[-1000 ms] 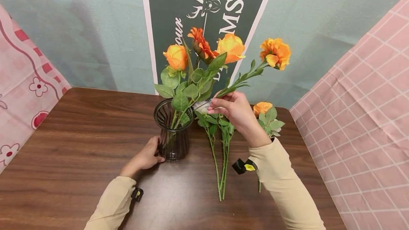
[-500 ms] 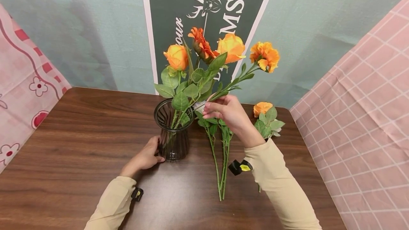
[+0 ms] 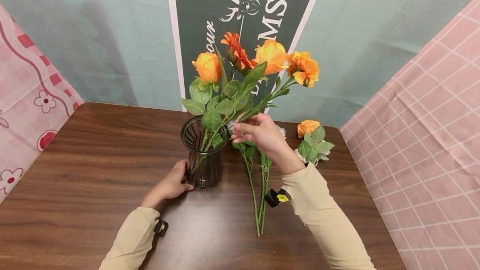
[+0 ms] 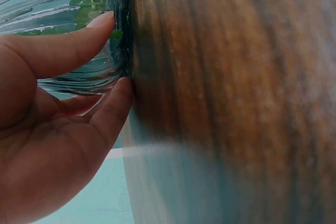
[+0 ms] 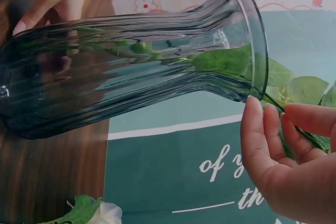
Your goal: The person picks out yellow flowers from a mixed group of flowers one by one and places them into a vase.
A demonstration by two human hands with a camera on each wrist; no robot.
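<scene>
An orange carnation (image 3: 304,70) leans to the right on a leafy green stem, which my right hand (image 3: 264,134) pinches between thumb and fingers beside the vase mouth. In the right wrist view a fingertip meets the rim of the ribbed dark glass vase (image 5: 147,72); how far this stem reaches inside I cannot tell. Low down on the upright vase (image 3: 204,172), my left hand (image 3: 170,184) grips the base, thumb in front and fingers behind. Standing in the vase are two orange roses, one of them the left rose (image 3: 207,67), and a dark orange flower (image 3: 238,55).
Loose green stems (image 3: 262,195) lie on the wooden table (image 3: 112,157) right of the vase, their white blooms partly behind my right hand. Farther right lies an orange flower (image 3: 308,127) with leaves. Cloth backdrops hang behind and at both sides.
My right hand has moved left and slightly down with the carnation, bringing its stem closer to the vase mouth. My left hand and the vase have stayed put.
</scene>
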